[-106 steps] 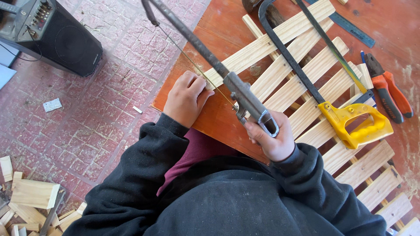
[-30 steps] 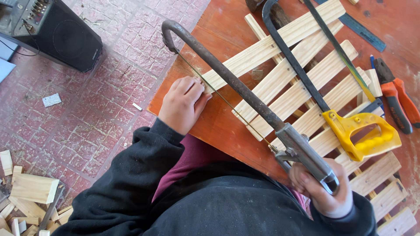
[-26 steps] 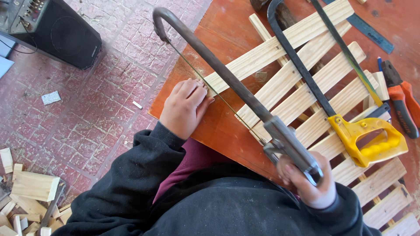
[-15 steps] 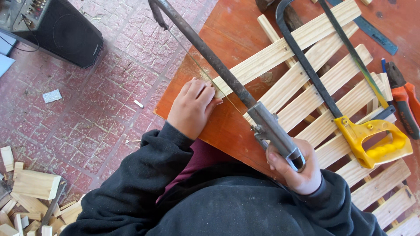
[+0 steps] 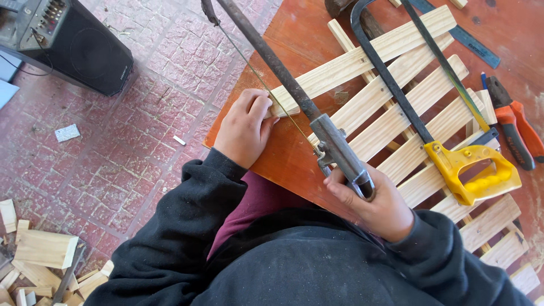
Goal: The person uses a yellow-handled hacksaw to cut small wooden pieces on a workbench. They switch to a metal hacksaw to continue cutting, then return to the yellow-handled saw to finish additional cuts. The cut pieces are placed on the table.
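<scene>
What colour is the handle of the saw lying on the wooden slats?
Bright yellow. The saw handle shows clearly in the head view, resting on the wooden slats.

floor (image 5: 141, 130) is reddish-pink paving brick, worn, lit by flat daylight. black speaker box (image 5: 73, 45) stands far left with a cable off its side. small white scrap (image 5: 67, 132) and a smaller chip (image 5: 179, 140) lie on the bricks mid-left. pile of pale wood offcuts (image 5: 39, 255) near left corner. on the right, a red-brown board table (image 5: 294, 34) fills the scene, its surface scuffed and dusty toward the far right edge.
</scene>
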